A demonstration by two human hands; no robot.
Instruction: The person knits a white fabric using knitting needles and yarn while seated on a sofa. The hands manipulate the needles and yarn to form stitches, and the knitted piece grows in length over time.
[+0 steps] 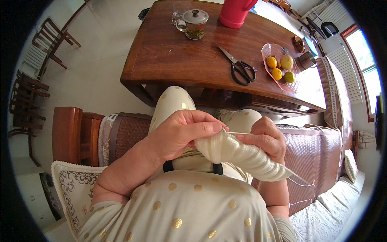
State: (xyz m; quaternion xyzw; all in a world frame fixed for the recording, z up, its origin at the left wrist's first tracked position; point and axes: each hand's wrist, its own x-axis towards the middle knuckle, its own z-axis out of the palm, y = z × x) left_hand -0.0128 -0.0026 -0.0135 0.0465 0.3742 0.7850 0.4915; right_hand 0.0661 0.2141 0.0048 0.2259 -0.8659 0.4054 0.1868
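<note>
Over my lap hangs a bunched piece of cream knitting (239, 152) on knitting needles. My left hand (187, 130) pinches the left end of the work between thumb and forefinger, close to a needle tip. On the other side, my right hand (267, 137) grips the knitting, its thumb along a thin straight needle or taut strand (237, 133) that runs between the hands. A pointed needle end (300, 178) sticks out at the lower right of the work. Loose pale yarn (313, 189) trails from there across the seat. My fingers hide part of the stitches.
Ahead stands a wooden table (163, 66) bearing black-handled scissors (242, 71), a lidded glass tea mug (195, 25), a red jug (234, 13) and a clear pink fruit dish (267, 50). A patterned cushion (74, 184) lies at my left on the sofa (302, 148).
</note>
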